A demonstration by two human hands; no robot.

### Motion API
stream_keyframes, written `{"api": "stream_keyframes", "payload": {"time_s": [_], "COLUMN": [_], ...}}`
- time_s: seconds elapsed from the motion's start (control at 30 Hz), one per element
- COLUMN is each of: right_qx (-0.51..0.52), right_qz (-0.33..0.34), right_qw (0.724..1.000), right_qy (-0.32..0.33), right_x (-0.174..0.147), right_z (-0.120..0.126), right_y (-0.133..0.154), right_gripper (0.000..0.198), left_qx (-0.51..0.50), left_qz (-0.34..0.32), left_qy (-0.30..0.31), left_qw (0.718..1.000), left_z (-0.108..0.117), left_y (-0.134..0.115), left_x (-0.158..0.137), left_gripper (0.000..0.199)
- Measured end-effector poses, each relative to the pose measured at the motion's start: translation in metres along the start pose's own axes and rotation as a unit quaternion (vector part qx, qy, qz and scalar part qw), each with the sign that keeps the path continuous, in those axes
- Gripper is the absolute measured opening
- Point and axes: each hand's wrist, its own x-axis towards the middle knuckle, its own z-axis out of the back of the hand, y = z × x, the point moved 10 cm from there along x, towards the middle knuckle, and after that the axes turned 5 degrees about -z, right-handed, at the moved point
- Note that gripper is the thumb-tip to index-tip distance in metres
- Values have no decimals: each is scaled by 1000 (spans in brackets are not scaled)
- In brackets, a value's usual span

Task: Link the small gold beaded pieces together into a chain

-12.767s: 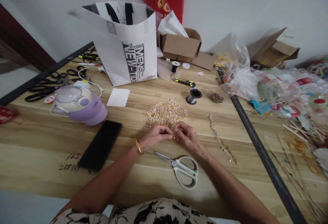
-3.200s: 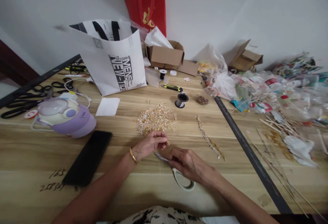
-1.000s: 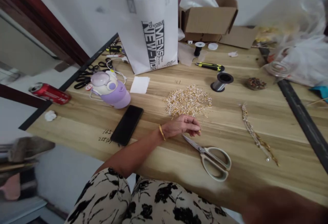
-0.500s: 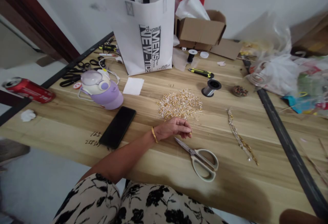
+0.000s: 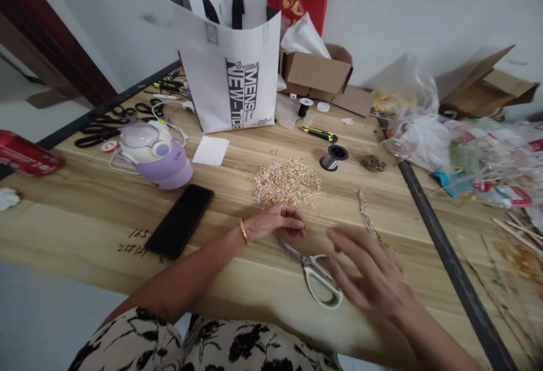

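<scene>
My left hand (image 5: 278,221), with a gold bangle (image 5: 245,232) at the wrist, rests at the near edge of a pile of gold and silver beads (image 5: 286,181). Its thumb and fingers pinch a small gold bead, mostly hidden by the fingertips. Over the right part of the table, my right hand (image 5: 367,272) is raised and smeared by motion, its fingers apart and nothing seen in them. Scissors with cream handles (image 5: 324,289) lie between the hands, their blades reaching beneath the left hand. Partly behind my right hand lies a beaded strand (image 5: 365,212) in silver and gold.
A spool of wire (image 5: 334,158) and a yellow-black utility knife (image 5: 319,133) lie beyond the pile. To the left are a black phone (image 5: 180,221) and a purple bottle (image 5: 159,159). A white bag (image 5: 231,71) stands behind; plastic bags (image 5: 424,145) crowd the right.
My right hand has come in from the lower right corner, now above the table beside the scissors. The left hand keeps its pinch by the pile. The view has shifted slightly right and up.
</scene>
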Motion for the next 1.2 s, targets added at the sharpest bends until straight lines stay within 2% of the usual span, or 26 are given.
{"api": "stream_keyframes", "payload": {"time_s": [0.07,0.13,0.27,0.67,0.8,0.93,1.03,1.2], "right_qx": [-5,15,40,-3,-9,51,82,42], "right_qz": [6,18,33,-24,-32,-28,-8,-19], "right_qw": [1000,1000,997,998,998,997,994,997], "right_qy": [-11,2,63,50,52,42,67,63], "right_x": [36,57,63,53,53,60,63,61], "right_z": [-17,-33,-54,-35,-35,-39,-49,-45], "right_y": [-6,-9,-14,-42,-36,-23,-18,-31], "right_gripper": [42,38,22,17,18,23,15,15], "left_qx": [9,18,18,-8,6,16,19,20], "left_qz": [-7,-16,-25,-8,-8,-13,-15,-6], "left_qy": [5,13,8,-8,-6,-9,-11,-11], "left_qw": [1000,1000,999,1000,1000,1000,1000,1000], "left_z": [0,-1,2,12,11,13,13,11], "left_y": [-2,-5,-8,2,2,4,4,2], "left_x": [0,0,0,3,3,4,3,3], "left_gripper": [25,25,27,26,25,23,24,25]}}
